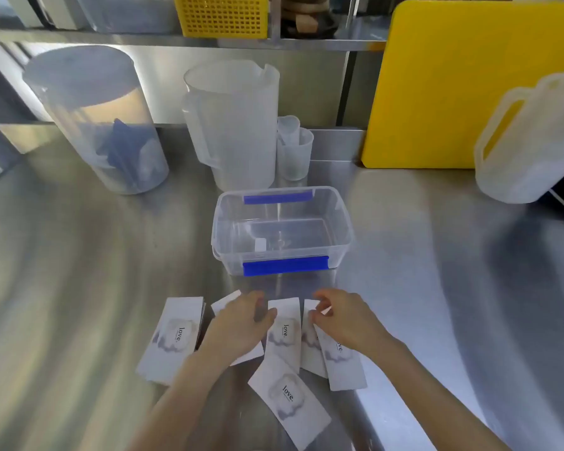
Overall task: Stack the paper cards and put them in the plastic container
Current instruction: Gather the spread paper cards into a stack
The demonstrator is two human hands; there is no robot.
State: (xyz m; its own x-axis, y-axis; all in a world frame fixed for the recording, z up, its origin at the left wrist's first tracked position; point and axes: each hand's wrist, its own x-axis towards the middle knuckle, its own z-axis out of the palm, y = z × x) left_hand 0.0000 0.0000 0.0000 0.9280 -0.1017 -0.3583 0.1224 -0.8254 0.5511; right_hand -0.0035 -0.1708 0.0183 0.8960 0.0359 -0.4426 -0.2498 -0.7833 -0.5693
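Several white paper cards printed "love." lie spread on the steel counter near its front edge. A small stack of cards point(173, 340) sits at the left, one upright card point(285, 332) lies between my hands, and another card point(290, 398) lies angled nearer to me. My left hand point(241, 323) rests on a card, fingers touching the middle card's edge. My right hand point(342, 317) pinches the top of a tilted card point(342, 362). The clear plastic container point(282, 203) with blue clips stands open just beyond the cards, with no cards inside.
Behind the container stand a translucent pitcher point(233, 125), small measuring cups point(293, 151) and a tall clear canister point(101, 122). A yellow cutting board point(453, 83) leans at the back right beside a white jug point(531, 141). A yellow basket point(222, 14) sits on the shelf.
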